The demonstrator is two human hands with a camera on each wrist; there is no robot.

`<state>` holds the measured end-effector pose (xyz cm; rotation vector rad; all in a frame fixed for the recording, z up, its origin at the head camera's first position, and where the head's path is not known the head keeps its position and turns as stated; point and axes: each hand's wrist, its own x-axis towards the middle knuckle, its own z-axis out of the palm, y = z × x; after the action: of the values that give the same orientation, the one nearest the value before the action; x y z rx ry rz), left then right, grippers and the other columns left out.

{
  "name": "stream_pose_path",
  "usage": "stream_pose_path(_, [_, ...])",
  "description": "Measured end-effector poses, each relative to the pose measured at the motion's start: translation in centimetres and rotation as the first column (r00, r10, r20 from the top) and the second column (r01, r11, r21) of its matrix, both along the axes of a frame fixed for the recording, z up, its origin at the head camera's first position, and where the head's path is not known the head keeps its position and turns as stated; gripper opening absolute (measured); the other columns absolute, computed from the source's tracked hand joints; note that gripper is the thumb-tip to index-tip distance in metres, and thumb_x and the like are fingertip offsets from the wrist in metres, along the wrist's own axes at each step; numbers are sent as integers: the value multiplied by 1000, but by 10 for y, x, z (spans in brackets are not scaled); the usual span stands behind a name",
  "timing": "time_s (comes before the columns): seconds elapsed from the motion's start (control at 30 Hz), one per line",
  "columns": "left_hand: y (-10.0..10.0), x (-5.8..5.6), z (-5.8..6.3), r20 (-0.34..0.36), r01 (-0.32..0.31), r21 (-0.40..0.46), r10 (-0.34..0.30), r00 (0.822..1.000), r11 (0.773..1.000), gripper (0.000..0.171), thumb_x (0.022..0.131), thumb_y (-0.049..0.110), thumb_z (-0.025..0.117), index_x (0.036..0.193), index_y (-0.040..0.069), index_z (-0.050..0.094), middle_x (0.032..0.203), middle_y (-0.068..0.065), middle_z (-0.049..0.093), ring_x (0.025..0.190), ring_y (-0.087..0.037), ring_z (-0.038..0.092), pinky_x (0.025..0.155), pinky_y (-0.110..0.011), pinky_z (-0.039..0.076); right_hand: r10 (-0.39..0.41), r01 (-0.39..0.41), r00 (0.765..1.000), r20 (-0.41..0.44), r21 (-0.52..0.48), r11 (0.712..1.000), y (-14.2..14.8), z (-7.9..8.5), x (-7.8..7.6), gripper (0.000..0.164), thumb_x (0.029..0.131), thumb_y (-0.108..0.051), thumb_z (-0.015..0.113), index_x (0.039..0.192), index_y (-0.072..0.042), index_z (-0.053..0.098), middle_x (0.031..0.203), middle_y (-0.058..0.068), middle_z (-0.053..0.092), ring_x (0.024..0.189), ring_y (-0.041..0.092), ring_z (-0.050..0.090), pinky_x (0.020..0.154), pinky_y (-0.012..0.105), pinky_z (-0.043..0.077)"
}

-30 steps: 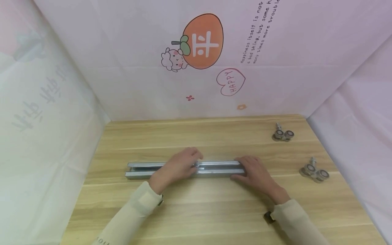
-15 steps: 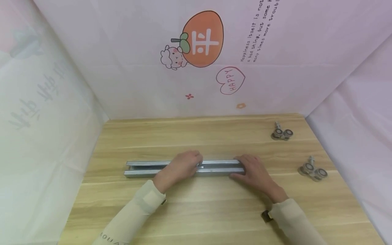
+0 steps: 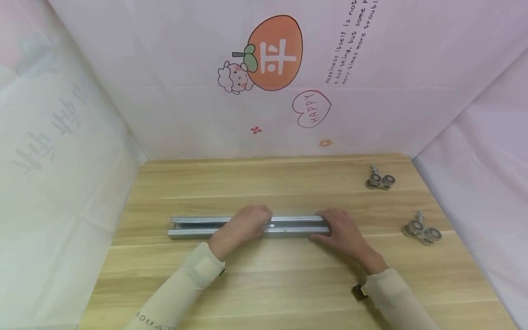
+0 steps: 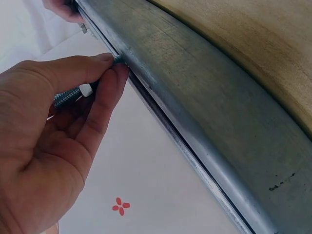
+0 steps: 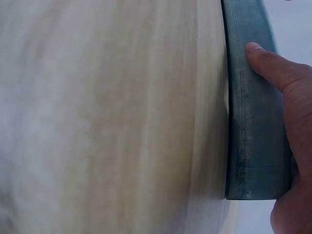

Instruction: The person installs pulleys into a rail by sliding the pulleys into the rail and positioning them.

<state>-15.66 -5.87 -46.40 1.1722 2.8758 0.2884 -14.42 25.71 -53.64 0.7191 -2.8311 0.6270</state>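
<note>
Head view: a metal rail [image 3: 290,233] lies on the wood-grain board [image 3: 264,284] at six o'clock from the picture's centre, running along the nine-to-three line with its slot upward. The left hand [image 3: 243,224] is over the middle of the rail, fingertips drawn together at the slot; what they hold is mostly hidden here. The right hand [image 3: 345,233] grips the three-o'clock end, thumb on the near side, fingers over the far side. From that end, one roller fitting [image 3: 381,182] lies between one and two o'clock, a second roller fitting [image 3: 424,233] at about three — both well apart from the hand. A white backdrop [image 3: 185,114] stands beyond, an orange fruit print [image 3: 290,46] at twelve o'clock.

Left wrist view: the rail crosses from eleven o'clock towards half past four. At nine o'clock the left hand pinches a threaded bolt [image 4: 67,98] between thumb and fingers, its tip at the rail's slot; whether it sits inside, I cannot tell. Part of the right hand shows near half past ten.

Right wrist view: the rail stands at three o'clock, the board towards nine. The right hand's thumb lies on the rail's flat side, its tip at two o'clock — the other fingers are mostly hidden.
</note>
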Motion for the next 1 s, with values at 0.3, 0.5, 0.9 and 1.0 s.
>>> stream_pose_path(0.3, [-8, 3, 3, -17, 4, 31, -3, 1000, 1000, 17, 78, -4, 61, 75, 13, 61, 71, 2, 57, 61, -13, 50, 55, -27, 47, -15, 15, 1000, 14, 3, 1000, -1, 0, 2, 67, 74, -62, 72, 120, -15, 65, 109, 2, 67, 101, 22, 57, 98, 46, 36])
stream_pose_path(0.5, [-15, 4, 2, 5, -15, 23, 15, 1000, 1000, 18, 77, -6, 61, 75, 12, 60, 72, 2, 57, 61, -12, 48, 56, -25, 47, -19, 19, 1000, 10, 5, 1000, -1, -1, 2, 66, 73, -62, 73, 120, -15, 65, 108, 2, 67, 100, 21, 57, 97, 45, 36])
stream_pose_path(0.9, [-33, 11, 3, 18, -56, 42, 56, 998, 998, 22, 77, -9, 58, 74, 13, 58, 71, 4, 54, 61, -10, 46, 55, -23, 45, -27, 27, 999, 28, 4, 1000, 0, -1, 2, 68, 73, -62, 73, 121, -14, 65, 108, 2, 67, 102, 23, 57, 100, 47, 35])
stream_pose_path(1.0, [-37, 11, 2, 22, -67, 41, 66, 998, 997, 21, 78, -8, 58, 75, 12, 60, 71, 4, 54, 61, -10, 47, 55, -23, 46, -25, 25, 999, 27, 2, 1000, -1, 0, 2, 68, 73, -63, 72, 120, -14, 65, 108, 2, 67, 102, 23, 57, 100, 47, 35])
